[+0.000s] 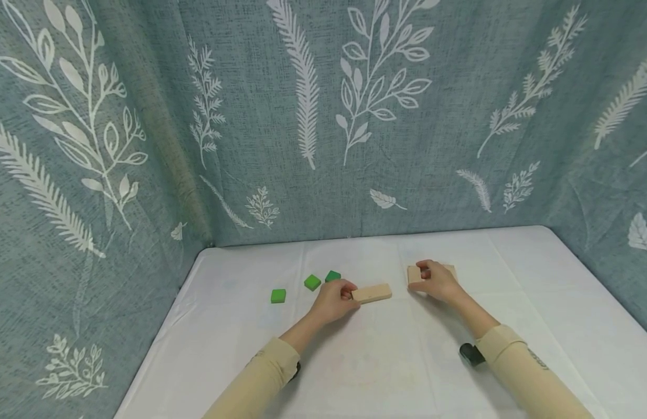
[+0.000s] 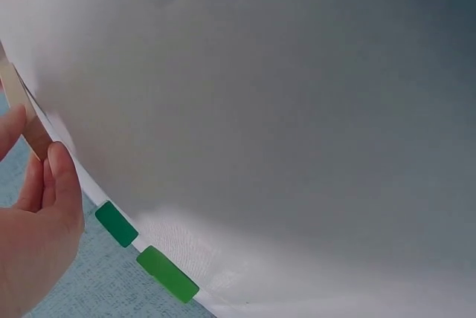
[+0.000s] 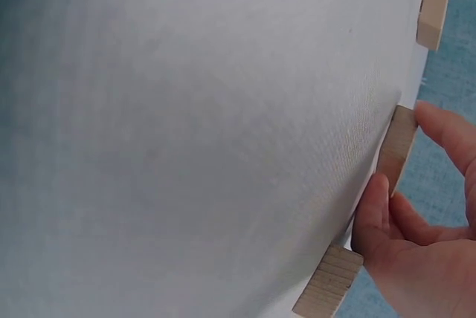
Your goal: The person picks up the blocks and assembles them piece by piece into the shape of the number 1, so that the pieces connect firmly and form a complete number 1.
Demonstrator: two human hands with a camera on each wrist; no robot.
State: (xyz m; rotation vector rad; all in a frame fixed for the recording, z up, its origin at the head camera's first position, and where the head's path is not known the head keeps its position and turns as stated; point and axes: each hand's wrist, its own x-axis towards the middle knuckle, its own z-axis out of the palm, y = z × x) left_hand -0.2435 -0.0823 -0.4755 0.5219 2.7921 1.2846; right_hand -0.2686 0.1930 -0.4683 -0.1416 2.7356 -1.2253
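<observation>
My left hand (image 1: 333,299) pinches the left end of a long, flat wooden block (image 1: 373,293) between thumb and fingers. In the left wrist view that block (image 2: 26,114) runs up to the left edge. My right hand (image 1: 435,280) holds a shorter wooden block (image 1: 414,275), thumb at one end and fingers at the other; its pale wood (image 3: 396,147) shows between the fingertips in the right wrist view. Another wooden block (image 1: 451,270) lies just behind the right hand, which partly hides it. The two held blocks stand a short gap apart.
Left of the left hand lie a dark green block (image 1: 332,276) and two lighter green ones, a nearer block (image 1: 312,283) and a farther-left block (image 1: 278,295). A white cloth (image 1: 386,361) covers the table. Patterned blue-green curtains (image 1: 354,192) hang behind and at both sides.
</observation>
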